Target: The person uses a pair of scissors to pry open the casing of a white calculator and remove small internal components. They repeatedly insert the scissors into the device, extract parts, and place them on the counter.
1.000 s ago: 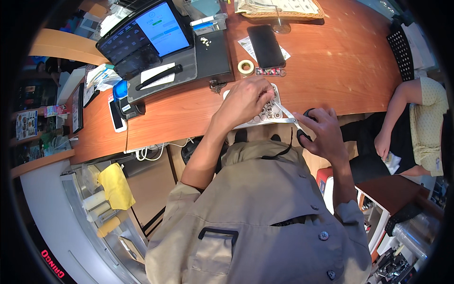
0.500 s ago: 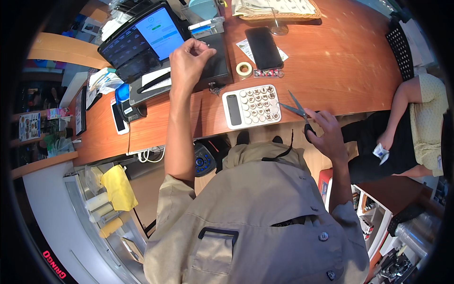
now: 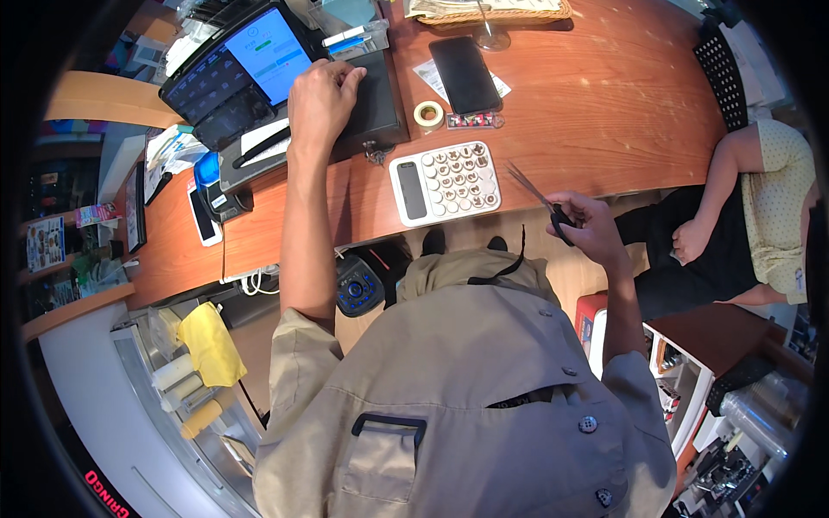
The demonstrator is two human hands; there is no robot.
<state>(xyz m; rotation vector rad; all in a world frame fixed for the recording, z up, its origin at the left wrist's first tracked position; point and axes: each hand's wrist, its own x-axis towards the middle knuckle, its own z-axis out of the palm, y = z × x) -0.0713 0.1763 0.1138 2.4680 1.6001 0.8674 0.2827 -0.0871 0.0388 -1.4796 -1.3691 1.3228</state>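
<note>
My left hand [image 3: 319, 108] is raised over the black box [image 3: 376, 108] beside the screen [image 3: 272, 60], fingers curled together at the tips; anything between them is hidden. My right hand [image 3: 587, 224] grips black-handled scissors [image 3: 561, 220] by the loops, their narrow blades angled up and left over the desk edge. Between my hands, a white calculator [image 3: 413, 186] with round buttons lies at the front of the wooden desk [image 3: 604, 104]. Behind it are a tape roll [image 3: 429, 127], a small patterned strip [image 3: 475, 121] and a black phone [image 3: 462, 73] on paper.
A basket of papers [image 3: 484, 22] and a pen holder [image 3: 354, 47] sit at the back. Another person [image 3: 773, 233] sits at the right. A white phone [image 3: 210, 229] lies left, a yellow cloth [image 3: 211, 345] below. A dark device with blue buttons [image 3: 358, 289] is under the desk.
My left hand left the scissor blades and rose up and left to the black box, uncovering the calculator. The scissor blades have drawn closer together, still in my right hand.
</note>
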